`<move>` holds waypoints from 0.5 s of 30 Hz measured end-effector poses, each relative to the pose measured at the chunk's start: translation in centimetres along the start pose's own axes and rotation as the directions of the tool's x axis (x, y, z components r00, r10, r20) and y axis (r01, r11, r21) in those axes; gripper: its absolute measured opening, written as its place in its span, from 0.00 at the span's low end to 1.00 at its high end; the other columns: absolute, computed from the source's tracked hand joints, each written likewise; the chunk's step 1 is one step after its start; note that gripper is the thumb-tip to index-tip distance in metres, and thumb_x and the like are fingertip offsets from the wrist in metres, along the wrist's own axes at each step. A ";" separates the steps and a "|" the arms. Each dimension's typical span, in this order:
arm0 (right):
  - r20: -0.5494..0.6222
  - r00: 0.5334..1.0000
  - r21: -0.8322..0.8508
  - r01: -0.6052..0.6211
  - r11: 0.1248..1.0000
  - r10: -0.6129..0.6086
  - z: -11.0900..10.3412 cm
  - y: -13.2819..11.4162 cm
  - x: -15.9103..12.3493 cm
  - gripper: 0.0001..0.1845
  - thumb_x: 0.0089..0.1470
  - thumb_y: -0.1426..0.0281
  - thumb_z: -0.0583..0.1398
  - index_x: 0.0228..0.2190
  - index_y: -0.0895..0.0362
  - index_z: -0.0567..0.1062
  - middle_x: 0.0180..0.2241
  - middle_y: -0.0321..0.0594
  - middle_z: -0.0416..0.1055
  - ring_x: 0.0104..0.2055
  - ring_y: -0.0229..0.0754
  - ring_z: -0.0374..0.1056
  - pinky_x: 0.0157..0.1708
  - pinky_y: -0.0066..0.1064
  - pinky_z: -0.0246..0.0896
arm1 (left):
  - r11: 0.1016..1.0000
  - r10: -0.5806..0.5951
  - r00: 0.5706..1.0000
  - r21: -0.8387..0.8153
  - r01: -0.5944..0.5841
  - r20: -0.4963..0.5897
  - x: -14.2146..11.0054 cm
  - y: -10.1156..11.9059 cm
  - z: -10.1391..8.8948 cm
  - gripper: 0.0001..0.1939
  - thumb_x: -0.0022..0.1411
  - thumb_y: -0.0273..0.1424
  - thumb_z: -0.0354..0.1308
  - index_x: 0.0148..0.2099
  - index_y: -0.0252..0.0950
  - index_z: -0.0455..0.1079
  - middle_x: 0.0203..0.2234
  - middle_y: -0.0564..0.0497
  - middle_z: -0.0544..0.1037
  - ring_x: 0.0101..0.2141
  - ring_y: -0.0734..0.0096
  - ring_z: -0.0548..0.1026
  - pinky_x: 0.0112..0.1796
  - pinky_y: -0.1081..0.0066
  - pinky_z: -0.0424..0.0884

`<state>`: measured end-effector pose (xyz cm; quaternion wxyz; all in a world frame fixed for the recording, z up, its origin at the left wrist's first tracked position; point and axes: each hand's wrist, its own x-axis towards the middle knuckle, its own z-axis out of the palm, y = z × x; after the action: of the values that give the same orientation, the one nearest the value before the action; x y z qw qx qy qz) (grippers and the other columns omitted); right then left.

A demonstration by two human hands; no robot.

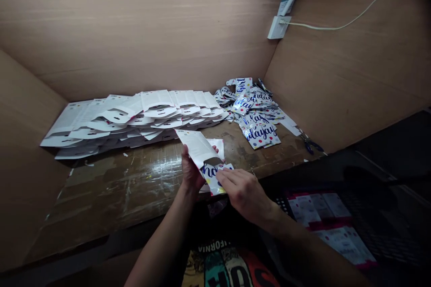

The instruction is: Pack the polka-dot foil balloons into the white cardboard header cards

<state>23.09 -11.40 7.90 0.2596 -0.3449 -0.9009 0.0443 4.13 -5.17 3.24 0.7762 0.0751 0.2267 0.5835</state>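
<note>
In my left hand point(191, 168) is a white paper envelope point(195, 144), tilted with its mouth toward me; the fingers are wrapped round its edge. A folded foil packet point(212, 177) with blue lettering and coloured dots sits partly in the envelope's mouth. My right hand point(244, 190) pinches the packet's right edge. Behind the envelope, a white card or envelope point(217, 145) shows on the table edge. A pile of similar printed packets point(257, 119) lies beyond my right hand. Overlapping rows of white envelopes point(158, 101) lie at the back left.
The brown taped table point(134, 193) has board walls on three sides. Blue-handled pliers or cutters point(311, 143) lie at its right edge. A dark crate point(286, 206) at lower right holds filled-looking white and pink packs point(343, 237). A socket box point(279, 27) with a cable hangs in the corner.
</note>
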 end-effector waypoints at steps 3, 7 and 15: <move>-0.138 0.989 -0.020 0.051 0.999 -0.053 3.2 0.0 0.9 0.23 0.65 0.82 0.55 0.59 0.63 0.75 0.54 0.54 0.79 0.57 0.52 0.76 0.59 0.44 0.72 | 0.999 -0.052 0.997 -0.014 0.051 -0.057 -0.5 -0.3 0.6 0.49 0.61 0.65 0.56 0.62 0.22 0.71 0.47 0.28 0.83 0.46 0.40 0.83 0.55 0.40 0.75; -0.236 0.966 -0.020 0.103 0.994 -0.105 7.5 1.1 1.3 0.23 0.66 0.82 0.52 0.58 0.64 0.75 0.53 0.54 0.80 0.56 0.52 0.77 0.59 0.44 0.72 | 0.996 -0.080 0.994 -0.043 0.077 -0.071 -0.8 -0.5 0.6 0.51 0.63 0.65 0.52 0.63 0.19 0.69 0.47 0.26 0.82 0.47 0.38 0.82 0.55 0.36 0.74; -0.190 0.979 0.087 -0.056 0.995 0.072 7.0 -2.1 0.6 0.32 0.69 0.57 0.59 0.65 0.64 0.68 0.60 0.60 0.72 0.65 0.61 0.66 0.64 0.55 0.65 | 0.997 0.017 0.999 -0.076 -0.021 -0.047 -0.5 -1.3 -0.6 0.45 0.63 0.63 0.54 0.63 0.29 0.71 0.46 0.34 0.84 0.45 0.43 0.83 0.54 0.37 0.74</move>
<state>17.90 -11.91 2.66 0.3580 -0.3655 -0.8574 0.0553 4.85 -6.14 2.36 0.7674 0.0339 0.2215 0.6007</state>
